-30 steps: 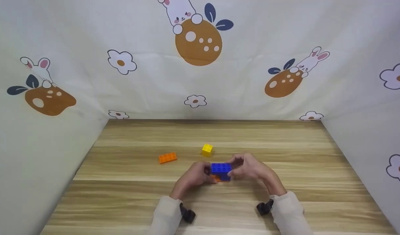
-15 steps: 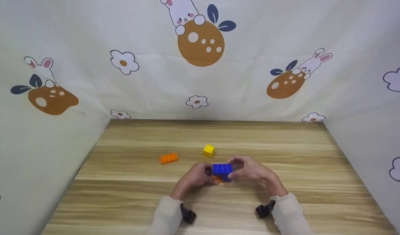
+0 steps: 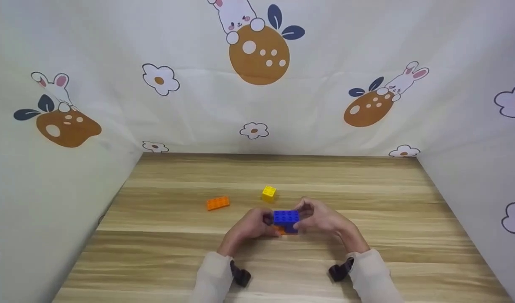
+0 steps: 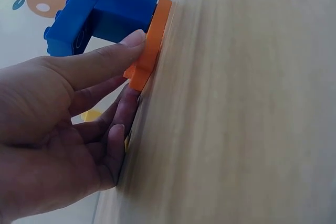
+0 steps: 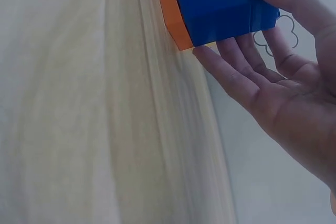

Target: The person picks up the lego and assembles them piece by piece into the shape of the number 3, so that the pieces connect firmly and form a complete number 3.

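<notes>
In the head view, both hands meet around a small stack of toy building bricks. At its base lies a flat orange brick (image 4: 156,38) against the table, with a blue brick (image 4: 123,11) standing on one end of it. A second blue brick (image 3: 286,216) sits on top, studs up, and overhangs toward the left hand. My left hand (image 3: 254,224) pinches the orange brick's free end, thumb on its upper side. My right hand (image 3: 322,216) holds the blue bricks from the right, its thumb on the upper one in the right wrist view and the fingers behind.
Beyond the hands, a yellow brick (image 3: 269,193) and another flat orange brick (image 3: 218,203) lie on the wooden table (image 3: 181,261). A patterned cloth (image 3: 198,113) hangs around the back and sides. Black straps with small devices (image 3: 242,277) are on both wrists.
The head view has shifted slightly. Both hands keep their hold on the stack, and the loose bricks stay where they were.
</notes>
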Demonstrator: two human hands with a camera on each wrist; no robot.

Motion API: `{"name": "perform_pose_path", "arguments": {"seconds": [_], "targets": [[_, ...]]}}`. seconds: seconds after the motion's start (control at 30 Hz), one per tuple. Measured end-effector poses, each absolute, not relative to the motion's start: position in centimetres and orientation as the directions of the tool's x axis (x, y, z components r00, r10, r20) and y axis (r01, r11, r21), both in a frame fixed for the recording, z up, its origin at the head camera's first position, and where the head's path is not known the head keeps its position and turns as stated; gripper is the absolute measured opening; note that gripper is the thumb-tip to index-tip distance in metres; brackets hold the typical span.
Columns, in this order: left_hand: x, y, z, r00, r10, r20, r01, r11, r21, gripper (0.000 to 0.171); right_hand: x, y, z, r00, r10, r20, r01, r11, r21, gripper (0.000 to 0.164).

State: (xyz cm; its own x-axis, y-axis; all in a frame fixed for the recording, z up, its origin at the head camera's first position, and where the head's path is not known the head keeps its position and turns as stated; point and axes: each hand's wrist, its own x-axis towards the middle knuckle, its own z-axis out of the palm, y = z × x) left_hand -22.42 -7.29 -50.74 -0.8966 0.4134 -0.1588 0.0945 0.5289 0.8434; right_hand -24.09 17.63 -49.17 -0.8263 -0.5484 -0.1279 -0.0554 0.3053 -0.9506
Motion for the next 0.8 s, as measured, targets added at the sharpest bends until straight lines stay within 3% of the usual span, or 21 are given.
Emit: {"name": "perform_pose_path", "arguments": {"seconds": [0.23, 0.47, 0.8], "targets": [[-22.7, -8.3, -50.6, -0.919, 0.381, -0.103, 0.108, 0.496, 0.862, 0.02, -24.4, 17.6, -48.9, -0.839, -0.528, -0.132, -0.05, 0.317, -0.947, 0.036], [-23.8, -9.4, -49.3, -0.95, 0.277, -0.142, 0.013, 0.492, 0.871, 0.026, -24.2, 17.7, -49.0, -0.846, -0.512, -0.147, -0.054, 0.357, -0.932, 0.035], [-26.8, -9.2, -48.1, -0.974, 0.224, -0.044, 0.07, 0.478, 0.875, 0.034, -23.9, 17.9, -49.0, -0.84, -0.516, -0.169, -0.005, 0.319, -0.948, 0.037]]}}
